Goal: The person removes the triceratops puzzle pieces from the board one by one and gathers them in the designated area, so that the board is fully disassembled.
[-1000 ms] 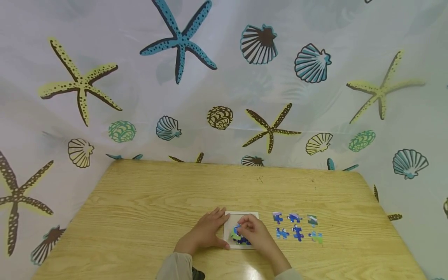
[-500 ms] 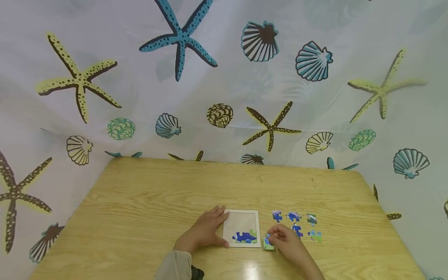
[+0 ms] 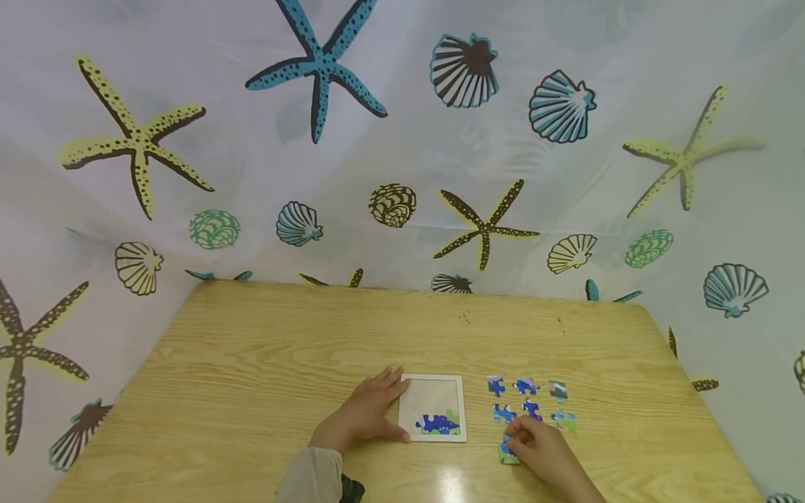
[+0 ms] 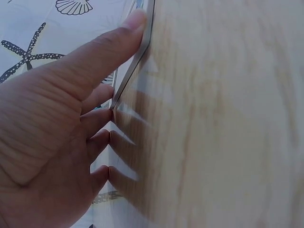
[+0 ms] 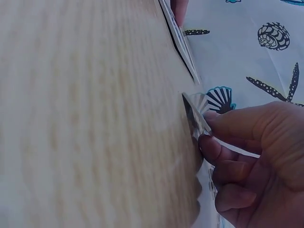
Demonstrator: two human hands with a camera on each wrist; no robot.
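Observation:
My left hand rests along the left side of a white-rimmed puzzle tray. Its thumb touches the rim in the left wrist view, where the other fingertips meet the table. A few joined blue and green puzzle pieces lie in the tray's lower right. To the right of the tray, my right hand pinches a green and blue puzzle piece between thumb and fingers. In the right wrist view that puzzle piece is tilted, one edge at or close to the tabletop.
Several loose puzzle pieces lie in two rows just beyond my right hand. The wooden table spreads out around the tray, and a white cloth printed with starfish and shells hangs behind it.
My right hand has moved right, out of the tray and away from it, with the puzzle piece in its pinch. The left hand has stayed at the tray's left side.

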